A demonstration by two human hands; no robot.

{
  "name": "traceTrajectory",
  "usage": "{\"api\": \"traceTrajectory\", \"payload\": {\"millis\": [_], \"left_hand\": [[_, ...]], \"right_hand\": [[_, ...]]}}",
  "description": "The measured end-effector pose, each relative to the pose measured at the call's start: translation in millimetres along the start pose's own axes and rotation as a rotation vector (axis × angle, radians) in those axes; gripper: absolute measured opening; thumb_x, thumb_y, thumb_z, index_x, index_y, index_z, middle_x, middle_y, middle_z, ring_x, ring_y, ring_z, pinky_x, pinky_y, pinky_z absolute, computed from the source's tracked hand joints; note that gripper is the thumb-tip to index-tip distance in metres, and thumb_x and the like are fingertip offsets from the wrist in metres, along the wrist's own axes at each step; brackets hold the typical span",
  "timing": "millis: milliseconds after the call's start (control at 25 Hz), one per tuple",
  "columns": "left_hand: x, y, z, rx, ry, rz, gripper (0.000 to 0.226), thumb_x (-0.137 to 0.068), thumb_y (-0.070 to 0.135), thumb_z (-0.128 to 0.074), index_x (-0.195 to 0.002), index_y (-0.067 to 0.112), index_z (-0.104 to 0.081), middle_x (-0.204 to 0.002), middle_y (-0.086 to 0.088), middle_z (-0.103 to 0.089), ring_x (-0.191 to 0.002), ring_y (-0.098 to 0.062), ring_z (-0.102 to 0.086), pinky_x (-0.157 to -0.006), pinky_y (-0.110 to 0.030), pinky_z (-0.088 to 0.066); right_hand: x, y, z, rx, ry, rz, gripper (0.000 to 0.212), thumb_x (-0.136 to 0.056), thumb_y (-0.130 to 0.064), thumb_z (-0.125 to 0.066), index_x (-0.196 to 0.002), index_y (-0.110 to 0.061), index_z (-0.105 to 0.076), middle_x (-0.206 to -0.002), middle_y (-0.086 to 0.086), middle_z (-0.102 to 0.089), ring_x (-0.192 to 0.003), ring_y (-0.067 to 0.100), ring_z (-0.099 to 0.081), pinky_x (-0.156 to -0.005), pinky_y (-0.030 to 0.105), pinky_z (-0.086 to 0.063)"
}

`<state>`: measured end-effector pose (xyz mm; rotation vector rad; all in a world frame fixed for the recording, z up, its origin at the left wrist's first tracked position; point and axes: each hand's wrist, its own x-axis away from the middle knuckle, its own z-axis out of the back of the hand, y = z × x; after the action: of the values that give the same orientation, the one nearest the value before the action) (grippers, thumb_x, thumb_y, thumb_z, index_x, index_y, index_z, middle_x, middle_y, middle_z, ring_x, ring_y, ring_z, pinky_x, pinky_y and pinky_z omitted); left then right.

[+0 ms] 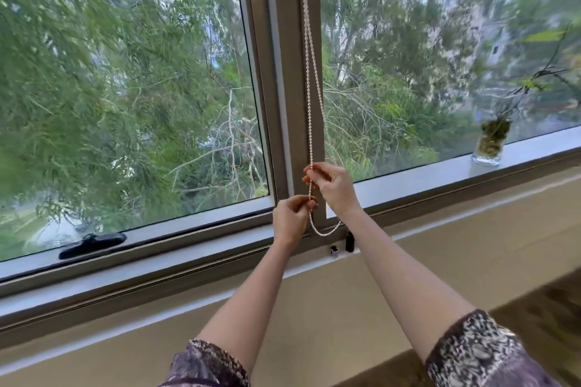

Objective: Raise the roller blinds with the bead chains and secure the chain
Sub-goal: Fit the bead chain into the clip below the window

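Observation:
A white bead chain [309, 72] hangs as a long loop in front of the grey window post [284, 78], its bottom bend at about sill height. My right hand [333, 187] pinches one strand of the chain between thumb and fingers. Just below and to the left, my left hand [290, 218] grips the same strand with closed fingers. The blind itself is out of frame above; both window panes show bare glass. A small dark clip [350, 242] stands on the sill under the loop.
A glass vase with green stems [490, 143] stands on the sill at the right. A black window handle [92, 245] lies on the lower left frame. A beige wall runs below the sill. Trees fill the view outside.

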<state>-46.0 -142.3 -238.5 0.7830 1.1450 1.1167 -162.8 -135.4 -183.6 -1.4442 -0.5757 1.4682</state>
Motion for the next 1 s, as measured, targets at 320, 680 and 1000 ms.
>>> {"api": "traceTrajectory", "payload": {"millis": [320, 680, 1000], "left_hand": [[12.2, -47.9, -19.1, -0.053, -0.096, 0.059, 0.01, -0.085, 0.015, -0.07, -0.09, 0.017, -0.078, -0.085, 0.0, -0.078, -0.08, -0.015, -0.069, -0.074, -0.03, -0.053], [23.9, -79.4, -38.3, -0.035, -0.016, 0.149, 0.011, -0.083, 0.012, -0.071, -0.091, 0.012, -0.078, -0.089, -0.004, -0.078, -0.089, -0.019, -0.072, -0.084, -0.034, -0.056], [28.4, -79.9, -53.1, -0.038, 0.168, 0.172, 0.006, -0.083, 0.019, -0.073, -0.087, 0.018, -0.077, -0.082, 0.004, -0.076, -0.074, -0.002, -0.066, -0.068, -0.002, -0.044]], "right_hand": [[31.4, 48.6, 7.2, 0.187, -0.005, -0.08, 0.014, -0.083, -0.018, -0.07, -0.094, -0.01, -0.073, -0.087, 0.005, -0.075, -0.083, 0.016, -0.069, -0.079, 0.027, -0.054], [65.7, 97.6, 18.5, 0.288, -0.126, -0.146, 0.016, -0.084, -0.009, -0.067, -0.098, -0.012, -0.075, -0.092, 0.002, -0.077, -0.085, 0.011, -0.071, -0.082, 0.024, -0.056], [76.4, 129.0, 16.7, -0.293, 0.065, -0.392, 0.013, -0.082, -0.002, -0.069, -0.084, -0.013, -0.075, -0.084, 0.011, -0.076, -0.082, 0.027, -0.073, -0.078, 0.036, -0.06]]}}
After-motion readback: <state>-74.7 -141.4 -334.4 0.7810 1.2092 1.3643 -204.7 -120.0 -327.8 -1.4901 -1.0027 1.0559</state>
